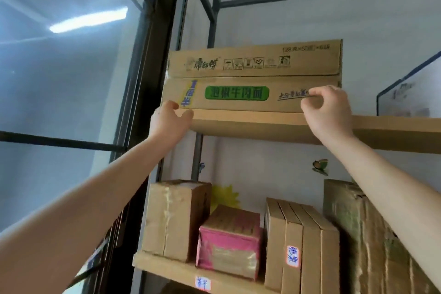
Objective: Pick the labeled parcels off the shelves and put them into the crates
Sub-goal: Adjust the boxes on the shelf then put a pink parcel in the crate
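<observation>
On the top shelf (381, 131), the green-labelled carton (236, 93) lay lengthwise left to right, left hand (170, 118) clasping its left corner, right hand (328, 108) pinching its right end.

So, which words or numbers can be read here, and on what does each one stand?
"康师傅": upper carton.
"128克×5", blurred after: same carton.
"泡椒牛肉面": green panel, lower carton.
Blue vertical print, script, slim box's tag, shelf edge's tag: unreadable.

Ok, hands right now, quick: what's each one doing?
Left hand: grips the lower-left corner of the green-labelled box.
Right hand: pinches the same box's front, near its right end.
</observation>
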